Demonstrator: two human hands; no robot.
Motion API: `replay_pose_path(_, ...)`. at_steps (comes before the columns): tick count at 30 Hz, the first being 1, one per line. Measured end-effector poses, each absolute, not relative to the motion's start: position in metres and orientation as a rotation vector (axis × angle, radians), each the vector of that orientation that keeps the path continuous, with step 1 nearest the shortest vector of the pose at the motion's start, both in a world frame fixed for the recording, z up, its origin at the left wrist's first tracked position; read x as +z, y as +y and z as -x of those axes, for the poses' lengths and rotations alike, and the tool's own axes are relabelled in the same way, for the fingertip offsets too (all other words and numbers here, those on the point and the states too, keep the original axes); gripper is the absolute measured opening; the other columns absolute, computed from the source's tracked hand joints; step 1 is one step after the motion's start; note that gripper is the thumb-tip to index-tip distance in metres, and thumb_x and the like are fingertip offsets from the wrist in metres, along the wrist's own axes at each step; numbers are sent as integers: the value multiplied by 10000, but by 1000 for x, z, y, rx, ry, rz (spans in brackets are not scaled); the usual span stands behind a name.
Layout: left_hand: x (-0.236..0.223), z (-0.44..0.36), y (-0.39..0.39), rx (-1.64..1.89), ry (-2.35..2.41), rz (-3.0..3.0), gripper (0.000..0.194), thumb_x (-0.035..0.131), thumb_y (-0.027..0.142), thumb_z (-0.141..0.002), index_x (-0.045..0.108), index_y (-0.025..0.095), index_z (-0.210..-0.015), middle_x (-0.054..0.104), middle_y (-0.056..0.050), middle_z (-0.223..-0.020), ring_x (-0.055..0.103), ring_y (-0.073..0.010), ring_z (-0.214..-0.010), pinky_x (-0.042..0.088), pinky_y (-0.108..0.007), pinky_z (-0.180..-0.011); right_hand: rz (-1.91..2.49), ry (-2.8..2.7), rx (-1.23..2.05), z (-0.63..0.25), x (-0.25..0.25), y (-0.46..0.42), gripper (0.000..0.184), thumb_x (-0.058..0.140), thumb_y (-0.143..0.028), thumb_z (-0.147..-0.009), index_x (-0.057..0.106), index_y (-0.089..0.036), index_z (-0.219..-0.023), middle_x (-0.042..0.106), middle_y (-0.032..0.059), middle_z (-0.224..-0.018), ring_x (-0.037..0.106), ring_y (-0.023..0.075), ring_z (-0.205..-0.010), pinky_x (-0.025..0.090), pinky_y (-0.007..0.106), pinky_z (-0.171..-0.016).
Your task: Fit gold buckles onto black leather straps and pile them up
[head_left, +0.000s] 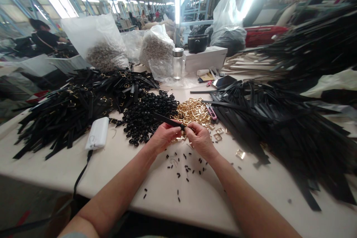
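Observation:
A flat black strap (167,119) runs between my two hands above the middle of the table. My left hand (163,136) is closed round it, its free end pointing up and left. The fingers of my right hand (200,139) pinch the strap's near end, where a small dark loop seems to sit; the fingers partly hide it. Behind my hands lie a heap of black loops (147,113) and, right beside it, a heap of gold buckles (193,109). Small black bits (178,174) are scattered on the tabletop below my hands.
Black straps with buckles (69,108) are piled at left, plain black straps (251,111) at right. A white power bank (97,133) with a cable lies left. Pink snips (212,112), a phone (224,81), a glass bottle (177,65) and filled plastic bags (157,46) are farther back.

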State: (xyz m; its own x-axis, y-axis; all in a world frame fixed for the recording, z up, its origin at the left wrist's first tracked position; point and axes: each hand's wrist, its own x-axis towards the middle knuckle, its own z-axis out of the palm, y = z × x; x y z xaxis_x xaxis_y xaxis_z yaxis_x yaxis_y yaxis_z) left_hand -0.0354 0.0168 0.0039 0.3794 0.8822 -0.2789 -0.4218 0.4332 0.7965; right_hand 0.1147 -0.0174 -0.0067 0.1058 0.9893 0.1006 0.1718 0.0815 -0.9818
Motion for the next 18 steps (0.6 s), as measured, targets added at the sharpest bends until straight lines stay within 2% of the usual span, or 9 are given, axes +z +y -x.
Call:
replay_pose_path(6,1,33,18,918,837,-787,325,846,273,-584,721,116,-839,718,-67,-823,645,-131,-697,512,-254,-701,1360,-1548,815,-121,-4,-20,214,526,-374,-861,597,-196,-765,527,-34,-527,458,100,-464,358,212,-446)
replay_pose_path(14,-5,29,21,920,877,-967,386,833,403,-568,748,116,-812,677,-49,-683,572,-113,-565,453,-247,-593,1377,-1521,1024,-124,-10,-19,350,508,-552,-845,615,-231,-755,580,-17,-490,533,153,-408,444,254,-414)
replay_pose_path(18,-15,26,33,966,867,-839,416,856,431,-495,738,126,-753,678,-55,-701,577,-118,-540,475,-264,-577,1510,-1372,849,-140,-15,-11,379,520,-615,-790,679,-281,-871,716,31,-704,670,230,-563,527,302,-473)
